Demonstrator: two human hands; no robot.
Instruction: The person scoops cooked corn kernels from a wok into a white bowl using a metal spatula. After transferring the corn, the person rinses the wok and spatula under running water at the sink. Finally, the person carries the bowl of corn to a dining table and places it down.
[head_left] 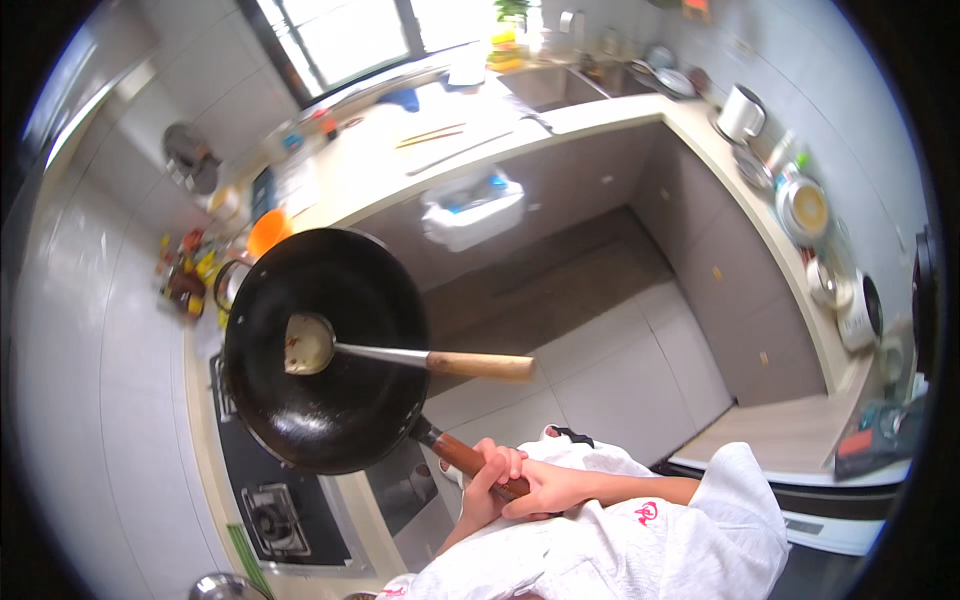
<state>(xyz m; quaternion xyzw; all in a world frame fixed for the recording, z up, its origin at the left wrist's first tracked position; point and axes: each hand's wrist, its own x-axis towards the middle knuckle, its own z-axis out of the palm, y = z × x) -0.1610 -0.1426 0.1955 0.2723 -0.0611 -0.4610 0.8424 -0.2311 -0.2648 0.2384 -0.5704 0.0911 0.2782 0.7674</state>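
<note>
A large black wok (pixel 320 420) is held out in front of me, over the edge of the stove side, its inside shiny and dark. My left hand (pixel 484 492) wraps round the brown wooden handle of the wok. Close beside it, my right hand (pixel 548 486) also grips the handle, near its end. A spatula (pixel 310 343) with a metal head and a pale wooden handle rests in the wok. Bits of food or oil stick to the spatula's head, and its handle juts past the wok's right rim. Neither hand touches the spatula.
Below the wok on the left is a stove with a burner (pixel 275 520). An orange bowl (pixel 268 233) and bottles stand beyond it. Chopsticks (pixel 432 135) lie on the far counter, left of a sink (pixel 550 88). A white bin (pixel 472 212) hangs on the cabinet. A kettle (pixel 741 113) stands at right.
</note>
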